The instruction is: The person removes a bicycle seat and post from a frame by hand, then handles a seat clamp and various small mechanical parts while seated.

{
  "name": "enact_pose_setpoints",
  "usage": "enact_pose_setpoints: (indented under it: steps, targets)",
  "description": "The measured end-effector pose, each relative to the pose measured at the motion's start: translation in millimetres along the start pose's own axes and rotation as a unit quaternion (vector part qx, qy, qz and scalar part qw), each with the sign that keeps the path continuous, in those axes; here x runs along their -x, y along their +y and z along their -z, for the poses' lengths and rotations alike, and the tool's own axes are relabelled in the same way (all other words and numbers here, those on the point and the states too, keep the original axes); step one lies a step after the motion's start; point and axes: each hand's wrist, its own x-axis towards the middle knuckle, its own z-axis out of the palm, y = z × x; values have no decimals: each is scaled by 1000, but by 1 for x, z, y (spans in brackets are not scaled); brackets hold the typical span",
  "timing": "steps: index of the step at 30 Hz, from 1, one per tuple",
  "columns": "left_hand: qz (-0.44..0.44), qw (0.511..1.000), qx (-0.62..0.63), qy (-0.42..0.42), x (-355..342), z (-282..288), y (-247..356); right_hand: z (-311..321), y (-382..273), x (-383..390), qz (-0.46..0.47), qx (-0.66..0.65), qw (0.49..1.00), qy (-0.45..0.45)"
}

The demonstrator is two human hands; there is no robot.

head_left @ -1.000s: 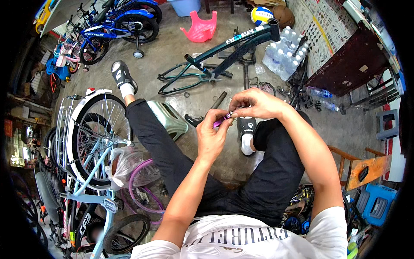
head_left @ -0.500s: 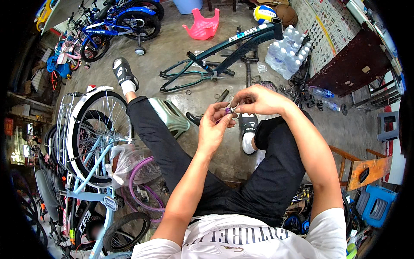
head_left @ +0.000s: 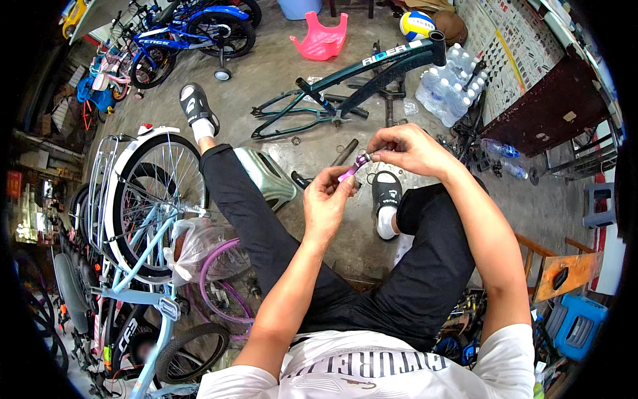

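Observation:
Between my hands, above the floor and my right foot, is a small shiny purple quick-release lever [head_left: 351, 171] with a silvery end. My left hand [head_left: 327, 194] pinches its lower purple end between thumb and fingers. The fingertips of my right hand [head_left: 407, 150] close on the silvery upper end, so part of it is hidden. Beyond my hands a dark green bicycle frame [head_left: 359, 74] lies on the concrete floor. A dark tube [head_left: 345, 152] lies just past my fingers.
A silver-green plastic stool [head_left: 264, 178] stands by my left leg. At the left are a light blue bicycle [head_left: 141, 265] and a purple rim [head_left: 207, 276]. Farther off are a pink stool [head_left: 321, 36], blue bicycles [head_left: 174, 34], wrapped water bottles [head_left: 446, 93] and a dark cabinet [head_left: 541, 100].
More of the purple lever shows now, tilted up to the right between my hands. My right hand has moved slightly right and my left fingers have shifted down along it.

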Motion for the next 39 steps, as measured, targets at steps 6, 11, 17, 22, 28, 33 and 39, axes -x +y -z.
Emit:
enact_pose_setpoints:
  steps: [6,11,17,22,28,33,39]
  targets:
    - [-108,989,-96,28,4,1,12,2,-3,0,12,3,999,-45]
    - [-98,991,-85,31,2,4,13,2,-8,-2,10,-11,999,-40]
    - [-60,996,-45,38,2,3,13,2,-6,-1,8,-15,999,-46]
    - [-40,998,-11,39,1,3,8,1,-5,-1,0,-52,997,-55]
    - [-42,998,-8,45,2,1,6,2,-3,-1,11,-29,998,-57]
    - [-39,999,-2,34,2,1,1,2,-1,-1,15,-25,998,-56]
    - [-13,999,19,26,2,-3,-5,3,-3,1,16,-40,998,-55]
